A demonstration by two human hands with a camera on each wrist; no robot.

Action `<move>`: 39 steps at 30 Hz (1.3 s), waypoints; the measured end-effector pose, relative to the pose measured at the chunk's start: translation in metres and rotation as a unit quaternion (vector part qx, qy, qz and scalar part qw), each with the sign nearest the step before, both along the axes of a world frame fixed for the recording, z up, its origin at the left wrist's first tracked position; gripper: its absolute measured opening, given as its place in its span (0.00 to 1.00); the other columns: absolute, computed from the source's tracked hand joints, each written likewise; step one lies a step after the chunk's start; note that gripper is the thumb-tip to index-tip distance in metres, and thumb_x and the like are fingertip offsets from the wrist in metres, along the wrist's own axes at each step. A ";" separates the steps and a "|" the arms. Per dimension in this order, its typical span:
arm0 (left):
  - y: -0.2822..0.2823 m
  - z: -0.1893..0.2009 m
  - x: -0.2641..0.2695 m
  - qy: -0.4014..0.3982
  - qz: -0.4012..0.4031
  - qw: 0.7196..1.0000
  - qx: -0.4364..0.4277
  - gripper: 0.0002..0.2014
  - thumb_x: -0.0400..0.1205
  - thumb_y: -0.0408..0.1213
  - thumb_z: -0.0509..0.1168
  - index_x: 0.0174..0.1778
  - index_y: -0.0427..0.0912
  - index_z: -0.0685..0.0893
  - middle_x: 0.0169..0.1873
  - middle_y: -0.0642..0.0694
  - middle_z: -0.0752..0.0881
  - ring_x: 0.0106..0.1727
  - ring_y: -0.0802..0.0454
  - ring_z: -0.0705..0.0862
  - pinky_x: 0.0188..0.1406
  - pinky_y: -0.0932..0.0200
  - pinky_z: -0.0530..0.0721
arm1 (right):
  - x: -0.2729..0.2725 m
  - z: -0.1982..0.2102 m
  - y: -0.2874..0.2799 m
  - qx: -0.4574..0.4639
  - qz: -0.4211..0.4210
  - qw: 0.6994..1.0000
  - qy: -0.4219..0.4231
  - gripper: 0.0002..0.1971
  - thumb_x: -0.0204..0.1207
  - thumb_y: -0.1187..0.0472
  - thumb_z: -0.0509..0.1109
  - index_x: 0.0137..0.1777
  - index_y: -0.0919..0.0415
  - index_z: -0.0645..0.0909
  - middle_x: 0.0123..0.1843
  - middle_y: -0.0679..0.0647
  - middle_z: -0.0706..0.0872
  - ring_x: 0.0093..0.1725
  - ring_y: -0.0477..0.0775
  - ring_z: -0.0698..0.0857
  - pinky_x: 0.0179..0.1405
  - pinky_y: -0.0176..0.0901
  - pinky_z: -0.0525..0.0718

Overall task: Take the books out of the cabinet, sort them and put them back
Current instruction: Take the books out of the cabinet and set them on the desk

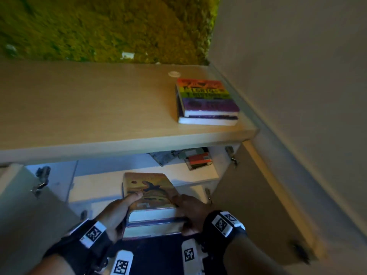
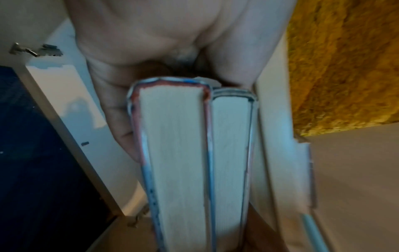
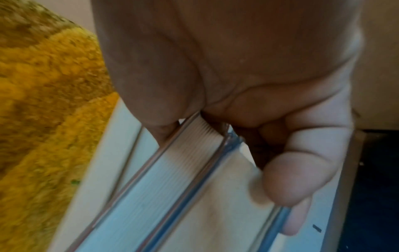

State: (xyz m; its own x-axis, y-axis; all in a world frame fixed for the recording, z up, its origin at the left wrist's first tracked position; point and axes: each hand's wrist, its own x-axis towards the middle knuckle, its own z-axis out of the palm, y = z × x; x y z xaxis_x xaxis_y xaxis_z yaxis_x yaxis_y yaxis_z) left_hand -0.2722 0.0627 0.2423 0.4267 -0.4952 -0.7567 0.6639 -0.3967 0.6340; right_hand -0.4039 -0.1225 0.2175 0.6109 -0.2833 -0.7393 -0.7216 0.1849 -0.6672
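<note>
Books (image 1: 151, 203) lay flat in a stack of two between both hands, held in front of the open cabinet (image 1: 127, 143), below its top board and level with the lower shelf. The upper book had a tan cover with a dark bird shape; the one beneath it showed only its pale page edge. The left hand (image 1: 117, 213) gripped the stack's left side, thumb curled over the top cover and fingers hidden underneath. The right hand (image 1: 190, 211) clasped the right side the same way, its thumb on the cover edge and fingers wrapped under the lower book. From the left wrist view the two page blocks (image 2: 194, 153) ran side by side away from the palm. In the right wrist view a fingertip (image 3: 295, 180) pressed on the lower book's page edge.

On the cabinet top, near the right wall, a second pile (image 1: 206, 102) of two books sat flat, the upper one striped in rainbow colours. Inside, on the upper shelf, more books (image 1: 198, 159) lay towards the right. Both doors (image 1: 264, 205) stood open. A mossy green panel (image 1: 99, 26) covered the wall behind.
</note>
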 end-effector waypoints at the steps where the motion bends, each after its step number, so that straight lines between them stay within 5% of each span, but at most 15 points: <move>1: 0.003 0.031 -0.014 0.015 0.001 1.000 -0.010 0.29 0.69 0.51 0.77 0.61 0.35 0.88 0.54 0.27 0.89 0.60 0.25 0.86 0.68 0.27 0.78 | -0.015 0.037 0.000 -0.017 0.006 1.000 0.004 0.19 0.85 0.40 0.63 0.64 0.55 0.77 0.41 0.53 0.84 0.25 0.48 0.84 0.30 0.43 0.83; 4: 0.016 0.119 -0.052 0.031 0.004 0.999 -0.044 0.27 0.70 0.53 0.77 0.58 0.37 0.91 0.56 0.27 0.89 0.63 0.25 0.84 0.67 0.25 0.78 | -0.050 0.136 0.003 -0.051 0.027 0.998 -0.020 0.29 0.79 0.33 0.68 0.65 0.58 0.79 0.26 0.52 0.82 0.15 0.50 0.77 0.21 0.38 0.79; 9: 0.024 0.228 -0.072 -0.003 -0.032 0.992 -0.123 0.22 0.76 0.54 0.72 0.56 0.40 0.92 0.61 0.31 0.88 0.63 0.30 0.85 0.70 0.28 0.77 | -0.070 0.264 -0.011 -0.140 0.055 0.987 -0.050 0.32 0.76 0.26 0.65 0.69 0.50 0.79 0.40 0.54 0.82 0.18 0.49 0.76 0.26 0.40 0.84; 12: 0.013 0.261 -0.051 -0.075 -0.030 0.983 -0.166 0.22 0.78 0.55 0.69 0.62 0.44 0.90 0.62 0.34 0.88 0.66 0.33 0.83 0.73 0.30 0.74 | -0.048 0.295 -0.022 -0.159 0.042 0.980 -0.109 0.35 0.74 0.25 0.65 0.67 0.52 0.80 0.40 0.55 0.78 0.20 0.49 0.76 0.24 0.39 0.83; 16: -0.017 0.282 0.007 -0.185 -0.027 0.966 -0.179 0.15 0.82 0.50 0.67 0.54 0.43 0.91 0.52 0.39 0.92 0.50 0.40 0.89 0.57 0.43 0.85 | 0.010 0.287 -0.032 -0.143 -0.017 0.971 -0.191 0.30 0.74 0.29 0.69 0.65 0.51 0.83 0.44 0.55 0.81 0.27 0.51 0.78 0.22 0.36 0.78; 20: -0.056 0.276 0.084 -0.258 -0.015 0.957 -0.134 0.07 0.83 0.41 0.67 0.42 0.45 0.86 0.30 0.46 0.88 0.38 0.42 0.84 0.45 0.50 0.79 | 0.083 0.264 -0.047 -0.130 -0.080 0.961 -0.232 0.26 0.77 0.35 0.71 0.65 0.55 0.83 0.49 0.55 0.80 0.41 0.56 0.75 0.25 0.37 0.72; 24: -0.105 0.241 0.165 -0.282 -0.020 0.953 -0.111 0.11 0.84 0.41 0.68 0.60 0.45 0.79 0.57 0.47 0.85 0.56 0.46 0.83 0.58 0.46 0.79 | 0.147 0.245 -0.074 -0.153 -0.094 0.962 -0.206 0.09 0.87 0.46 0.66 0.57 0.50 0.82 0.43 0.45 0.81 0.39 0.46 0.77 0.32 0.40 0.76; 28: -0.133 0.187 0.220 -0.298 -0.088 0.948 -0.063 0.17 0.84 0.43 0.68 0.67 0.44 0.77 0.59 0.47 0.85 0.58 0.45 0.85 0.54 0.48 0.83 | 0.195 0.220 -0.097 -0.200 -0.055 0.964 -0.167 0.14 0.78 0.62 0.72 0.60 0.69 0.85 0.47 0.60 0.85 0.43 0.55 0.80 0.36 0.42 0.78; 30: -0.135 0.139 0.246 -0.319 -0.122 0.939 -0.028 0.35 0.75 0.55 0.73 0.77 0.50 0.72 0.67 0.46 0.84 0.62 0.45 0.86 0.63 0.39 0.84 | 0.209 0.208 -0.106 -0.200 -0.036 0.967 -0.153 0.11 0.73 0.66 0.71 0.53 0.71 0.85 0.44 0.69 0.86 0.37 0.56 0.80 0.36 0.45 0.75; 31: -0.137 0.105 0.262 -0.323 -0.124 0.938 -0.019 0.45 0.69 0.64 0.74 0.81 0.56 0.66 0.71 0.48 0.82 0.65 0.45 0.85 0.66 0.38 0.82 | 0.214 0.204 -0.111 -0.226 -0.014 0.965 -0.129 0.02 0.75 0.67 0.70 0.45 0.66 0.83 0.38 0.65 0.85 0.31 0.53 0.77 0.32 0.43 0.73; 32: -0.140 0.072 0.277 -0.323 -0.132 0.937 -0.016 0.51 0.64 0.71 0.74 0.82 0.61 0.62 0.74 0.50 0.80 0.69 0.46 0.83 0.69 0.37 0.81 | 0.219 0.198 -0.117 -0.247 0.001 0.963 -0.110 0.07 0.78 0.68 0.68 0.39 0.60 0.79 0.31 0.57 0.82 0.26 0.49 0.74 0.28 0.41 0.71; 35: -0.151 0.093 0.261 -0.326 -0.122 0.936 -0.053 0.48 0.65 0.70 0.72 0.81 0.64 0.62 0.74 0.53 0.80 0.71 0.47 0.82 0.72 0.38 0.78 | 0.227 0.187 -0.130 -0.302 0.011 0.949 -0.090 0.10 0.74 0.71 0.66 0.36 0.56 0.75 0.22 0.45 0.75 0.25 0.49 0.72 0.25 0.40 0.68; 37: -0.154 0.114 0.247 -0.332 -0.107 0.934 -0.072 0.42 0.69 0.64 0.69 0.81 0.61 0.65 0.71 0.53 0.82 0.70 0.47 0.81 0.73 0.39 0.76 | 0.232 0.173 -0.135 -0.322 0.006 0.943 -0.085 0.05 0.71 0.66 0.67 0.44 0.57 0.77 0.30 0.48 0.79 0.30 0.53 0.77 0.28 0.44 0.74; 39: -0.153 0.116 0.240 -0.334 -0.085 0.936 -0.075 0.45 0.68 0.69 0.68 0.81 0.60 0.65 0.72 0.55 0.80 0.72 0.48 0.79 0.75 0.39 0.74 | 0.232 0.164 -0.136 -0.341 0.026 0.933 -0.108 0.14 0.69 0.57 0.68 0.55 0.59 0.80 0.42 0.54 0.87 0.41 0.61 0.86 0.39 0.53 0.86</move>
